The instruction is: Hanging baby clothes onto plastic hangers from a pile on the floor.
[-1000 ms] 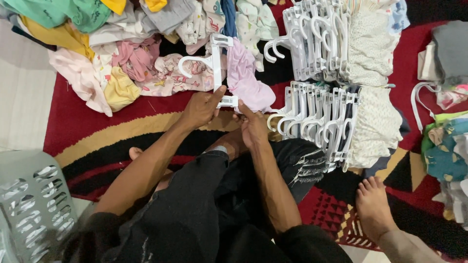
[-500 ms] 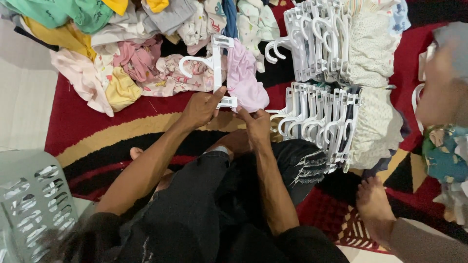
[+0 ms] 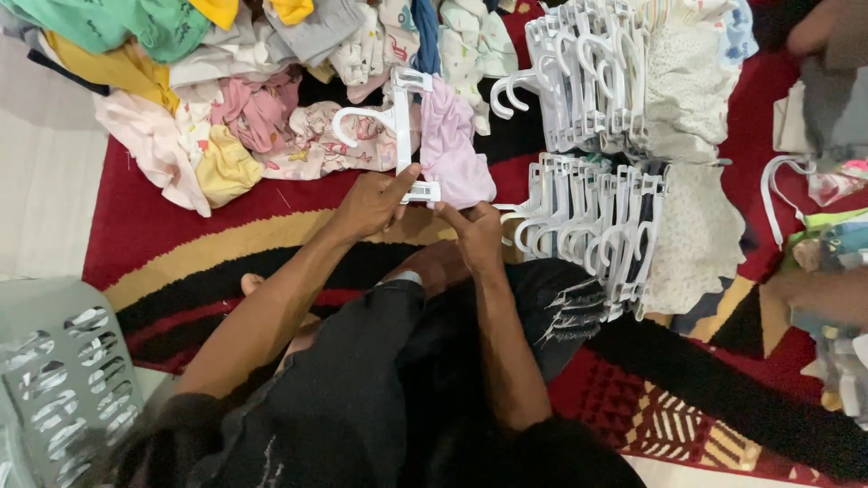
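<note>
Your left hand (image 3: 371, 203) pinched the white clip hanger (image 3: 400, 126), right fingers (image 3: 457, 215) gripped the lilac garment (image 3: 449, 149) — loose cloth could've slipped the clip.

Loose clothes heap (image 3: 244, 81) behind hanger (image 3: 398, 126) on rug (image 3: 163, 226); hangered stacks (image 3: 615, 154) right; basket (image 3: 63, 380) near left

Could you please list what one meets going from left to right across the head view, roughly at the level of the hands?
Pale floor → red carpet → left hand → white clip hanger → lilac garment → right hand → row of hung white garments.
</note>
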